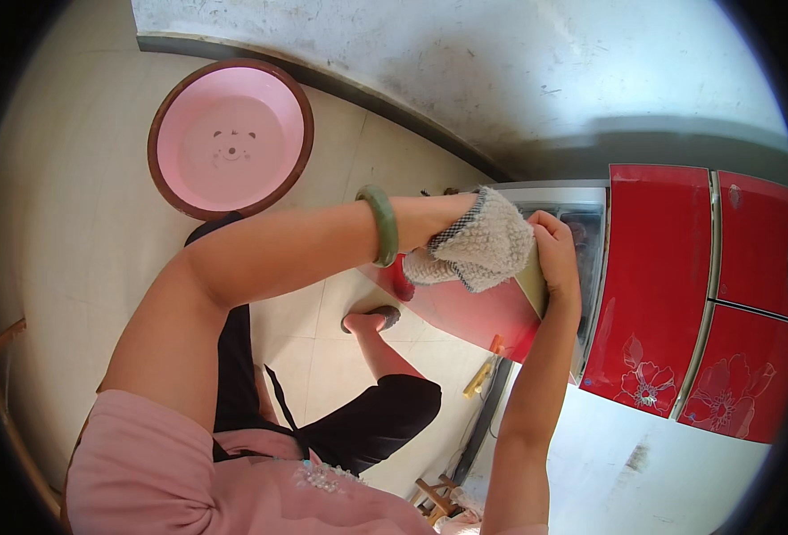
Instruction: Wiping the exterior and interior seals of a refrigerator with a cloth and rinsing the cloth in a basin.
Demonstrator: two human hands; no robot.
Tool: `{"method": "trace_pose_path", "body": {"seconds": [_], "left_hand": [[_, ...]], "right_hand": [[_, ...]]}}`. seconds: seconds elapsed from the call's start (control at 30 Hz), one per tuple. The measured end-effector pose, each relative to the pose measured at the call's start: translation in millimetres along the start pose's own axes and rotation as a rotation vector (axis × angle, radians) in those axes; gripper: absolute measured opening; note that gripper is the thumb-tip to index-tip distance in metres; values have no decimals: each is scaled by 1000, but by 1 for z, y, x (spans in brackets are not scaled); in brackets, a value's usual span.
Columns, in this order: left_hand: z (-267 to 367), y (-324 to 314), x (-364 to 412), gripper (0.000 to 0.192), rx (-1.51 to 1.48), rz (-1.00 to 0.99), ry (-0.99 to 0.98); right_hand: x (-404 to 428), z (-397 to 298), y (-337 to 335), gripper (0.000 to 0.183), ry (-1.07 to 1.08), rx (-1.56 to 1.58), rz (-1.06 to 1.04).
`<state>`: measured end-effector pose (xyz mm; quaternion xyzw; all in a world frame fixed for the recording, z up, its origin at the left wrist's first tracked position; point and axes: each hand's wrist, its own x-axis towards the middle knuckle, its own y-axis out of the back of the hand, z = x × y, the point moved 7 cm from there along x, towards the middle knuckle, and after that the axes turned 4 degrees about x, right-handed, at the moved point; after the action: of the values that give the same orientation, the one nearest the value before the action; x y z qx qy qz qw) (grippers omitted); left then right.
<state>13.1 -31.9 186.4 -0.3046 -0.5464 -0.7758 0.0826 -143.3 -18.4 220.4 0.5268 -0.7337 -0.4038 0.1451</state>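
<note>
A pale fleecy cloth (pixel 494 244) with a checked edging covers most of my left hand (pixel 434 257), hiding most of the fingers. The cloth lies against the open lower door (pixel 481 317) of a red refrigerator (pixel 658 281). My right hand (pixel 554 247) grips the door's top edge, close beside the cloth. A green bangle (pixel 382 226) circles my left forearm. Behind my right hand, part of the refrigerator's open compartment (pixel 588 231) shows, with its contents mostly hidden.
On the tiled floor at upper left stands a pink basin (pixel 280 120) with a brown rim and a bear face inside. A scuffed white wall (pixel 394 47) runs behind. Yellow-handled items (pixel 481 378) and a wooden stool (pixel 437 498) are near the right-hand wall.
</note>
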Motion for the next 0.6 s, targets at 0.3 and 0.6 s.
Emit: {"method": "trace_pose_path", "body": {"seconds": [0.3, 0.6], "left_hand": [[-41, -43, -11, 16, -167, -146, 414], [-46, -89, -15, 9, -2239, 318, 566]], "right_hand": [[1, 4, 3, 14, -76, 34, 1], [-4, 0, -7, 12, -113, 90, -34]]}}
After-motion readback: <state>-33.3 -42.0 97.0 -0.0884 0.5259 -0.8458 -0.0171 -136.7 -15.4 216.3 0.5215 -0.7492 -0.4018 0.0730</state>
